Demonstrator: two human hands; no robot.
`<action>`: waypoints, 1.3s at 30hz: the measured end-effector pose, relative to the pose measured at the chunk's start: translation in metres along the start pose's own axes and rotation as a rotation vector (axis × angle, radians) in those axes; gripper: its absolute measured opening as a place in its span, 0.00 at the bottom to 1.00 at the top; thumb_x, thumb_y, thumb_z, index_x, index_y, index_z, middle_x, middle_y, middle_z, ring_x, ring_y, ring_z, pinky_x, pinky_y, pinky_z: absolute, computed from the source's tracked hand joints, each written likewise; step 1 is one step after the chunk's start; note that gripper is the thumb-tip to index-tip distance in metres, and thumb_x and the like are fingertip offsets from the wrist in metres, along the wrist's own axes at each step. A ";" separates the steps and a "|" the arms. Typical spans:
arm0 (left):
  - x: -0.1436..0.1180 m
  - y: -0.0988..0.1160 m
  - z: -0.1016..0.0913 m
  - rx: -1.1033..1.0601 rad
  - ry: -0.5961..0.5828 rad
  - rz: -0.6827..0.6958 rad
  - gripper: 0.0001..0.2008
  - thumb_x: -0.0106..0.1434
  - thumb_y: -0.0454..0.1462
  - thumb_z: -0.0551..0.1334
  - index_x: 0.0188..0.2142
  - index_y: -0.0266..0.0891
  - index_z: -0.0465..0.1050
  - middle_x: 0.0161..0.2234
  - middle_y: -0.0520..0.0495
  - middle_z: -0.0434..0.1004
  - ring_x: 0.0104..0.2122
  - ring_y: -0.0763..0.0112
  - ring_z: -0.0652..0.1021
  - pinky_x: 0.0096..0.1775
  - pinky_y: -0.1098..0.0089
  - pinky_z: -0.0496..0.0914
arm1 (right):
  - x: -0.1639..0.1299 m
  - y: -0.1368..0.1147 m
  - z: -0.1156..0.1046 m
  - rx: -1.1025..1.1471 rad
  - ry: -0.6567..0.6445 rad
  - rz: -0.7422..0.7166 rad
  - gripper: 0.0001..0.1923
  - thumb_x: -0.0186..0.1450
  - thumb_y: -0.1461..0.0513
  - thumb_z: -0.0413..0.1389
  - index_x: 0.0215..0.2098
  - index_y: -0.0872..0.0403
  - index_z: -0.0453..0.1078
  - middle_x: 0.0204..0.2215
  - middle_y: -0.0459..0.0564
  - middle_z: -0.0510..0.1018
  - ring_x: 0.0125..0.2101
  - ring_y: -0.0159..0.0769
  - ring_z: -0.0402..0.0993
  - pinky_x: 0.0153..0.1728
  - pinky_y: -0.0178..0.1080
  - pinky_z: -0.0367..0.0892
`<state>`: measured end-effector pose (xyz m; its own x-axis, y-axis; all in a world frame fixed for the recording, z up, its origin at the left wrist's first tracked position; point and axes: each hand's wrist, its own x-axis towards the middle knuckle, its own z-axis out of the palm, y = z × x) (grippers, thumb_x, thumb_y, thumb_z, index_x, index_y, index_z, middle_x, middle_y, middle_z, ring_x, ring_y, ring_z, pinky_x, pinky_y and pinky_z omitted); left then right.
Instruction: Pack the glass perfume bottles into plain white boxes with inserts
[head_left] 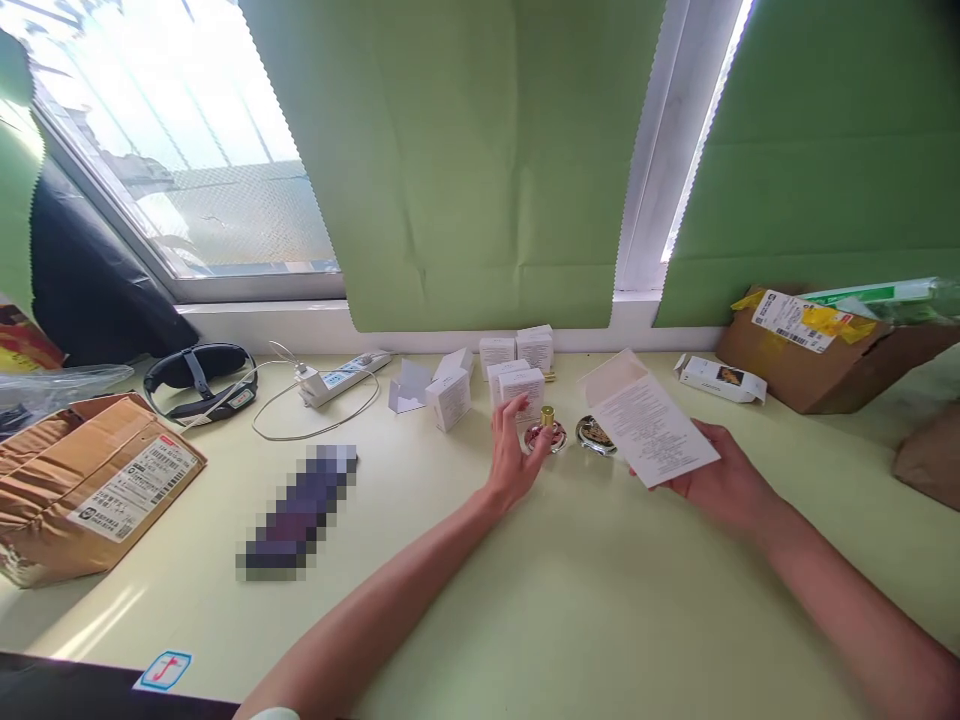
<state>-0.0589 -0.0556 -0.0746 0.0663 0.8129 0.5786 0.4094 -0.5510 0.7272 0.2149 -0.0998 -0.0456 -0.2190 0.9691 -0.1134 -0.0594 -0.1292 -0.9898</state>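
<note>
- The left hand (511,455) is stretched out over the pale table (600,620), toward its far edge under the window. Its fingers are spread and loosely curved, closed on nothing.
- Just off those fingertips, to their right, stands a small pink perfume bottle (546,434) with a gold cap. It is upright, so its long axis runs straight up from the tabletop. Fingertips and bottle look to be touching or a hair apart; I cannot tell which from here.
- Right beside the bottle, further right, lies a round silver-rimmed lid or case (595,435), flat on the table.
- The right hand (724,480) holds an opened white carton (646,420), printed face up, fingers underneath and thumb at the near edge. The carton is tilted, its open flap pointing toward the far edge, and it overhangs the round case.
- The left hand is clearly the nearer one to the bottle; the right is occupied and sits well to the other side of it.
- Behind the bottle, a cluster of small white boxes (517,375) crowds the far edge.
- Near the left edge sits a brown cardboard box (82,480); another cardboard parcel (817,350) sits by the far right corner, and a power strip (341,378) with its cable lies toward the far left.
</note>
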 end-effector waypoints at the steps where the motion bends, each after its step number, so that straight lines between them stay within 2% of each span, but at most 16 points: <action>1: -0.001 0.008 -0.004 -0.042 0.016 0.038 0.22 0.64 0.43 0.58 0.56 0.44 0.56 0.52 0.40 0.62 0.52 0.62 0.67 0.55 0.57 0.62 | -0.005 0.007 0.008 -0.012 -0.044 0.026 0.34 0.66 0.44 0.32 0.55 0.50 0.67 0.50 0.58 0.77 0.44 0.53 0.78 0.37 0.49 0.73; 2: -0.002 0.016 -0.008 -0.098 -0.001 0.054 0.19 0.65 0.43 0.56 0.54 0.44 0.58 0.51 0.41 0.63 0.50 0.63 0.68 0.53 0.58 0.64 | -0.010 0.014 0.016 -0.021 -0.091 0.041 0.33 0.66 0.45 0.32 0.54 0.51 0.69 0.48 0.58 0.78 0.43 0.52 0.78 0.36 0.49 0.73; 4: -0.009 0.031 -0.016 -0.230 -0.117 -0.002 0.16 0.66 0.44 0.56 0.51 0.44 0.59 0.49 0.43 0.65 0.48 0.66 0.70 0.50 0.62 0.66 | -0.016 0.023 0.029 -0.016 -0.181 0.063 0.33 0.67 0.46 0.33 0.52 0.52 0.70 0.44 0.58 0.80 0.40 0.51 0.79 0.35 0.50 0.73; 7: -0.026 0.043 -0.024 -0.489 -0.304 -0.221 0.19 0.64 0.46 0.59 0.50 0.47 0.54 0.48 0.45 0.67 0.43 0.69 0.73 0.44 0.65 0.70 | -0.022 0.021 0.042 -0.010 -0.301 0.082 0.33 0.68 0.45 0.34 0.56 0.52 0.67 0.44 0.58 0.80 0.39 0.49 0.78 0.35 0.49 0.74; 9: -0.037 0.042 -0.028 -0.642 -0.367 -0.329 0.20 0.63 0.47 0.61 0.48 0.47 0.53 0.48 0.46 0.68 0.40 0.70 0.75 0.41 0.66 0.72 | -0.021 0.013 0.040 -0.100 -0.349 0.081 0.31 0.67 0.44 0.40 0.59 0.51 0.65 0.45 0.57 0.79 0.41 0.48 0.77 0.35 0.47 0.74; 11: -0.044 0.038 -0.032 -0.707 -0.398 -0.392 0.20 0.61 0.47 0.62 0.46 0.46 0.54 0.47 0.47 0.70 0.40 0.69 0.77 0.40 0.66 0.73 | -0.011 0.005 0.029 -0.308 -0.265 0.019 0.28 0.64 0.45 0.51 0.57 0.49 0.67 0.46 0.55 0.78 0.42 0.46 0.76 0.35 0.43 0.73; 14: -0.049 0.029 -0.034 -0.690 -0.445 -0.461 0.20 0.61 0.47 0.63 0.46 0.44 0.57 0.43 0.47 0.74 0.41 0.66 0.78 0.42 0.64 0.73 | 0.014 0.004 0.012 -0.668 0.157 -0.199 0.30 0.57 0.45 0.59 0.53 0.49 0.70 0.48 0.54 0.75 0.39 0.42 0.75 0.33 0.41 0.72; 15: -0.049 0.026 -0.033 -0.680 -0.468 -0.478 0.20 0.60 0.47 0.63 0.46 0.44 0.58 0.42 0.46 0.76 0.41 0.65 0.78 0.43 0.63 0.73 | 0.024 0.008 0.009 -0.760 0.224 -0.258 0.33 0.55 0.44 0.61 0.54 0.49 0.68 0.48 0.54 0.74 0.36 0.40 0.74 0.34 0.41 0.72; 18: -0.049 0.022 -0.031 -0.650 -0.524 -0.490 0.22 0.60 0.49 0.63 0.48 0.42 0.62 0.39 0.45 0.78 0.40 0.63 0.79 0.44 0.61 0.73 | 0.051 0.022 0.011 -0.954 0.238 -0.341 0.29 0.57 0.45 0.59 0.51 0.51 0.70 0.44 0.53 0.76 0.26 0.34 0.73 0.36 0.42 0.71; 20: -0.050 0.020 -0.030 -0.632 -0.536 -0.477 0.23 0.60 0.49 0.63 0.50 0.41 0.64 0.41 0.44 0.78 0.41 0.62 0.79 0.45 0.60 0.73 | 0.066 0.030 0.014 -1.003 0.249 -0.347 0.23 0.60 0.47 0.56 0.46 0.52 0.73 0.40 0.53 0.78 0.24 0.35 0.72 0.35 0.42 0.70; 22: -0.050 0.019 -0.029 -0.630 -0.531 -0.474 0.24 0.60 0.49 0.63 0.52 0.41 0.65 0.42 0.43 0.78 0.43 0.61 0.79 0.45 0.60 0.73 | 0.080 0.033 0.014 -1.010 0.282 -0.338 0.21 0.61 0.48 0.55 0.43 0.53 0.74 0.37 0.53 0.79 0.24 0.36 0.72 0.35 0.42 0.69; 28: -0.050 0.017 -0.031 -0.712 -0.525 -0.515 0.30 0.59 0.45 0.66 0.58 0.42 0.60 0.48 0.41 0.76 0.47 0.60 0.77 0.50 0.58 0.71 | 0.119 0.022 -0.015 -1.007 0.370 -0.294 0.24 0.60 0.47 0.55 0.42 0.58 0.75 0.33 0.56 0.78 0.26 0.41 0.74 0.35 0.43 0.67; 31: -0.048 0.017 -0.032 -0.736 -0.529 -0.529 0.31 0.59 0.44 0.66 0.59 0.42 0.58 0.48 0.40 0.75 0.47 0.60 0.77 0.50 0.57 0.71 | 0.121 0.015 -0.019 -0.988 0.421 -0.297 0.25 0.59 0.49 0.57 0.46 0.58 0.72 0.41 0.59 0.76 0.34 0.45 0.75 0.40 0.46 0.67; 33: -0.047 0.017 -0.033 -0.731 -0.525 -0.531 0.31 0.59 0.43 0.66 0.59 0.42 0.58 0.48 0.41 0.75 0.47 0.60 0.77 0.50 0.57 0.71 | 0.113 0.012 -0.011 -0.963 0.442 -0.328 0.28 0.60 0.50 0.56 0.52 0.58 0.68 0.49 0.63 0.70 0.42 0.49 0.73 0.45 0.50 0.66; 35: -0.047 0.017 -0.032 -0.717 -0.495 -0.523 0.30 0.59 0.43 0.66 0.58 0.42 0.59 0.48 0.41 0.75 0.48 0.61 0.76 0.49 0.59 0.72 | 0.102 0.012 0.008 -0.931 0.382 -0.381 0.30 0.61 0.50 0.55 0.56 0.56 0.65 0.53 0.62 0.67 0.47 0.51 0.71 0.47 0.51 0.65; 39: -0.048 0.017 -0.029 -0.690 -0.427 -0.490 0.28 0.59 0.43 0.66 0.56 0.43 0.59 0.51 0.41 0.72 0.48 0.61 0.75 0.47 0.61 0.72 | 0.088 0.020 0.058 -0.856 0.013 -0.460 0.27 0.56 0.54 0.61 0.54 0.48 0.69 0.51 0.51 0.74 0.46 0.43 0.72 0.43 0.42 0.70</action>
<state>-0.0818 -0.1093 -0.0787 0.4130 0.9083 0.0657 -0.1389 -0.0085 0.9903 0.1383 -0.0296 -0.0701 -0.3404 0.8897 0.3041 0.5932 0.4542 -0.6647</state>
